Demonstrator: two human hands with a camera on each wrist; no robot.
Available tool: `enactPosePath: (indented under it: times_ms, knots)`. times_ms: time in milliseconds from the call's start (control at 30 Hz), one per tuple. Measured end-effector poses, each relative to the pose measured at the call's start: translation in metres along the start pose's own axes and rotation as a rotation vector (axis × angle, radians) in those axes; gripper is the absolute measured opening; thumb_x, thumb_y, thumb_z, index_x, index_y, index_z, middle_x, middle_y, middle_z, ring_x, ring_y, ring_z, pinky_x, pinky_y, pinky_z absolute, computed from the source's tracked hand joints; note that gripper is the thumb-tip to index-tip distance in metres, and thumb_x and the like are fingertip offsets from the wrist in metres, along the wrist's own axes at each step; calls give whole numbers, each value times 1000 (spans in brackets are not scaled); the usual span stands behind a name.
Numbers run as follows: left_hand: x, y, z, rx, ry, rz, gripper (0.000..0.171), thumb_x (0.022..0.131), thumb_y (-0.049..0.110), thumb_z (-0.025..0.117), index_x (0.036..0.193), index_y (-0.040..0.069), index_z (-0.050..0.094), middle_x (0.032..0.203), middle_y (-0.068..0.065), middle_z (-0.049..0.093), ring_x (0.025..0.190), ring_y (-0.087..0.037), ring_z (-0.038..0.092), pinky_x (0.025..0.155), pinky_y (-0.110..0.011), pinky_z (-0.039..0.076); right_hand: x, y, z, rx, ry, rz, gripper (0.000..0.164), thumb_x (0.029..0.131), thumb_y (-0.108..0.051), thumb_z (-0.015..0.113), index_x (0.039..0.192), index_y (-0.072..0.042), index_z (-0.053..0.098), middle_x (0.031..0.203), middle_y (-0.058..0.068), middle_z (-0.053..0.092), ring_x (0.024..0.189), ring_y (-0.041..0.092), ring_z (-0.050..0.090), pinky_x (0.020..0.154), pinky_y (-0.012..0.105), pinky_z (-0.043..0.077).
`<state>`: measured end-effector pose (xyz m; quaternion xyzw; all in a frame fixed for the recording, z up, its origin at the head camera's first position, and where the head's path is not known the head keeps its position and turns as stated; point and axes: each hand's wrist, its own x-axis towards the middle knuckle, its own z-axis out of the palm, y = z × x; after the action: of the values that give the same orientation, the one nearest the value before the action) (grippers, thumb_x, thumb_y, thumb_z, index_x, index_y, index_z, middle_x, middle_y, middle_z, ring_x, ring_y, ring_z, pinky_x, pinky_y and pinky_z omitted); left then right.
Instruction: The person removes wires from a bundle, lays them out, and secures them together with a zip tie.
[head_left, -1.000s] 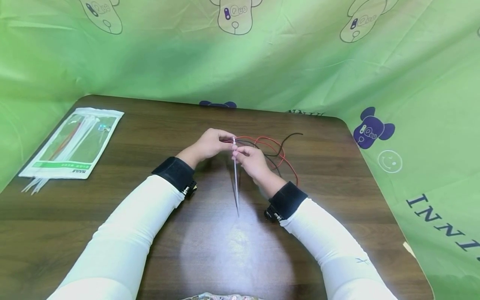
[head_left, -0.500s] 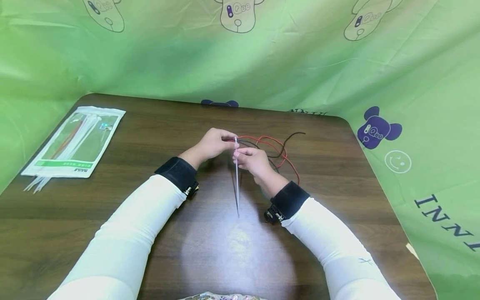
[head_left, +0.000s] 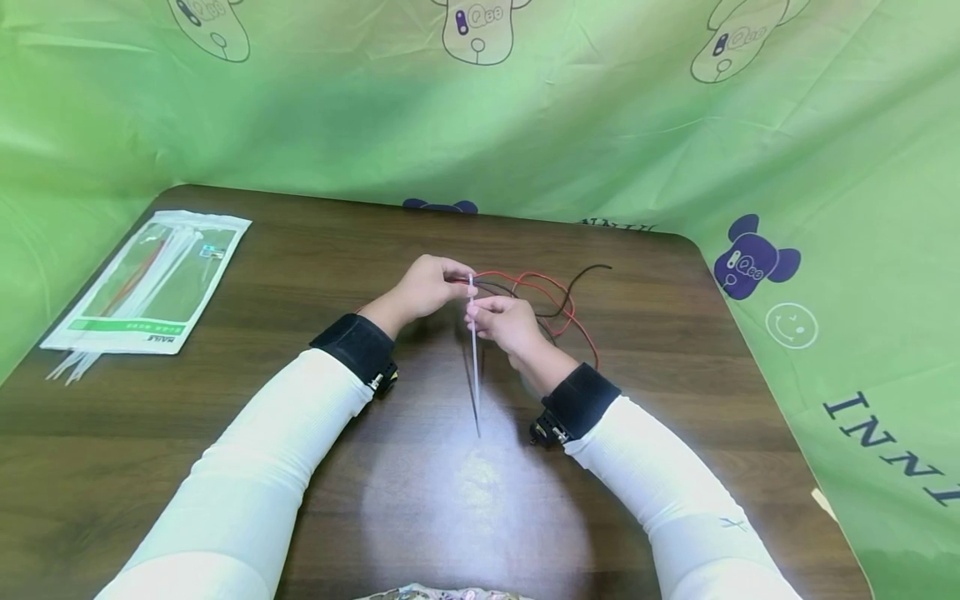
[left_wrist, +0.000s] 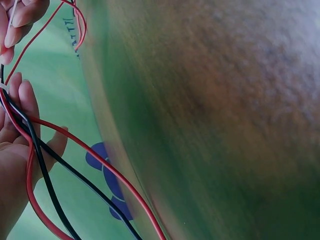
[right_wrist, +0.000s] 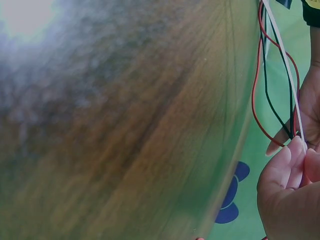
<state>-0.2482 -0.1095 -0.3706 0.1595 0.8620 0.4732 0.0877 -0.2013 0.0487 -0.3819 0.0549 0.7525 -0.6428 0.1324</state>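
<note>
My left hand (head_left: 423,285) holds a bundle of red wires (left_wrist: 112,167) and black wires (left_wrist: 90,181) above the table. A white cable tie (head_left: 476,375) loops round the bundle, its small loop (left_wrist: 4,87) showing at the left fingers in the left wrist view. Close beside, on the near right, my right hand (head_left: 510,323) pinches the tie between thumb and fingertips. From there the tie's long tail hangs down toward me; the right wrist view shows this strip (right_wrist: 289,75) running out of the pinch. The fingers hide part of the loop.
Loose red and black wire ends (head_left: 592,346) spread to the right behind my right hand. On the far left lies a clear-fronted bag (head_left: 123,327) of cable ties, several tips (head_left: 78,364) sticking out. Green printed cloth (head_left: 585,133) hangs behind the brown table (head_left: 300,242).
My right fingertips have moved slightly down the tie, away from the left thumb. The head view has shifted a little. Both hands keep their grips.
</note>
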Motion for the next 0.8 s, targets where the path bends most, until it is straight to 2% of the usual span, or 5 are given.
enactPosePath:
  times_ms: [500,800]
  knots:
    - [0,1,-4,-51,25,-16,28,87,12,70,113,0,69,108,-15,70,103,-26,62,91,-36,48,-6,0,2,-126,-20,11,19,91,-7,66,105,5,68,86,10,73,67,6,63,73,27,55]
    - [0,2,-4,-24,44,-26,25,87,11,70,109,0,70,107,-15,70,102,-26,62,90,-37,48,-8,-1,2,-172,-42,1,19,91,-5,65,105,6,69,89,13,73,65,5,62,73,28,55]
